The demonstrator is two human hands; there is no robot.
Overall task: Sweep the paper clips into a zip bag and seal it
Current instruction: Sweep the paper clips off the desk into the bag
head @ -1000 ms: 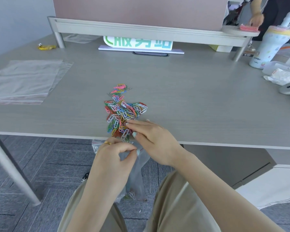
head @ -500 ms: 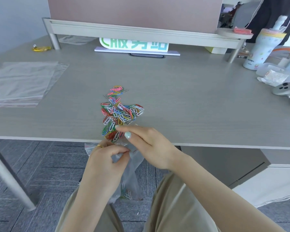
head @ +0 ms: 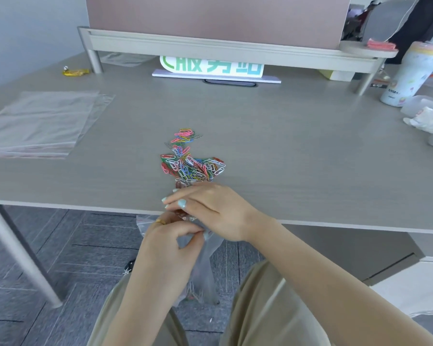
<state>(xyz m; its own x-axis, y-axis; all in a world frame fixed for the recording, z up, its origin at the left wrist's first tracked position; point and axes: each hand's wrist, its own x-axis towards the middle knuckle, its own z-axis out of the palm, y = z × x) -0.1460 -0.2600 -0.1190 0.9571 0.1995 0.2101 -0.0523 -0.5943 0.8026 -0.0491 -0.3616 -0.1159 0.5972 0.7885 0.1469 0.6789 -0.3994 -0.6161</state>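
**Clips at the desk edge, bag held below**

Landmark: the near edge of the grey desk [head: 310, 151].

- Heap of coloured paper clips [head: 191, 166] lies on the desk just back from that edge, roughly mid-width. A small pink and yellow cluster trails off the far side of the heap.
- Right hand [head: 210, 208] rests palm down across the edge, fingers flat and together, pointing left, tips at the near side of the heap. It is not gripping; it is loosely flat, and whether any clips sit under the fingers cannot be told.
- Left hand [head: 173, 242] sits just below the edge, thumb and fingers pinched closed on the rim of a clear zip bag [head: 205, 265]. A gold ring shows on one finger.
- The bag hangs down from that pinch, under the edge, between the person's knees. A few clips show through the plastic near its bottom. The mouth is hidden behind the hands; open or sealed cannot be told.
- Far left of the edge, further back on the desk: a flat stack of spare clear bags [head: 40, 121].
- Far back, under the raised shelf: a white sign with green characters [head: 213, 67].
- Far right, back: a tall pastel tumbler [head: 410, 73]
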